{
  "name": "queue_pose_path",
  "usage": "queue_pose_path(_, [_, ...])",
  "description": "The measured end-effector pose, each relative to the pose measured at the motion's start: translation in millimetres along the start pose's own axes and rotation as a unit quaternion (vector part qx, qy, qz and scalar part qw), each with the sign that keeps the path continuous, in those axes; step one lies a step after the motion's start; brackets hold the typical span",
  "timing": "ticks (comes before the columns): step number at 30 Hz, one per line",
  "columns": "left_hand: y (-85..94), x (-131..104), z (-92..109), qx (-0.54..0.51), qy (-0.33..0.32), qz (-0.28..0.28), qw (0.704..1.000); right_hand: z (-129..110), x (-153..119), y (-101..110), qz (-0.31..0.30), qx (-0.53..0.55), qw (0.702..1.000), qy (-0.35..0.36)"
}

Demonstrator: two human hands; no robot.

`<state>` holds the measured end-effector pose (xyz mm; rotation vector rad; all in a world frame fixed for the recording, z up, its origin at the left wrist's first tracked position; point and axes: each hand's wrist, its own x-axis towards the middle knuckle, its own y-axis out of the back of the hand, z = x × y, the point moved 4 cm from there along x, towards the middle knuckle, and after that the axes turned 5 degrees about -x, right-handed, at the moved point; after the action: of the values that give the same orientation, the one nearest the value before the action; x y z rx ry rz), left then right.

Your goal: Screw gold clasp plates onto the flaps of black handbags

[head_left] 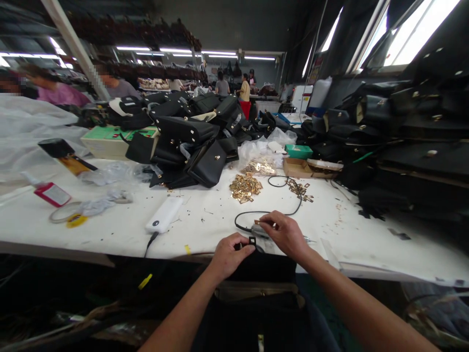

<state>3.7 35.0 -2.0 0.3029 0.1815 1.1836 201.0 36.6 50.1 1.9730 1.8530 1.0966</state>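
At the near edge of the worktable [205, 237], with raised flap toward the tabletop and body below it: a black bag [256, 313]. Probably light for its size, with a flap firm enough to hold shape yet likely to sag unsupported; best gripped along the flap's far edge, beside the small dark frame [252, 240]. Pinched there by the left hand [230, 254], thumb and fingers closed. Held narrowly between thumb and fingertips of the right hand [284, 232], apparently a small brass-coloured fitting [257, 222], too blurred to be sure; likely hard, smooth and easy to drop, so best taken by its edges.

Just under the right hand, a grey handheld tool [256, 229], in the way of any low sweep. Looped behind, a black cable [252, 212], ready to snag. Farther back, a pile of gold-coloured fittings [245, 188], with a cardboard box [296, 167] and a green box [298, 151] beyond. To the left, a white device [164, 215] and a red bottle [53, 194]; behind, a heap of black bags [207, 164].
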Motion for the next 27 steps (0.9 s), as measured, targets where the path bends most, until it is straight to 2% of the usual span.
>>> queue_pose_path(5, [-0.5,-0.2,2.8,0.001,0.001,-0.002,1.0,7.6,-5.3,-5.5,-0.093,0.043,0.992,-0.073])
queue_pose_path(8, [-1.8,0.8,3.3,0.002,0.009,0.005,1.0,6.4,-6.6,-8.2,-0.147,0.067,0.983,-0.093])
queue_pose_path(14, [-4.8,3.5,-3.0,0.002,0.032,0.03,0.999,5.0,-1.8,-10.5,-0.208,0.152,0.955,-0.148])
queue_pose_path(17, [-5.8,4.3,-4.4,0.001,0.03,0.029,0.999,6.9,2.0,-14.7,-0.212,0.161,0.95,-0.161])
queue_pose_path(23, [-5.5,4.1,0.6,0.0,0.029,0.01,1.0,8.4,3.6,-25.9,-0.168,0.214,0.935,-0.229])
queue_pose_path(27, [-5.5,4.2,0.2,0.007,0.041,0.011,0.999,9.4,-3.0,-24.0,-0.165,0.257,0.921,-0.243])
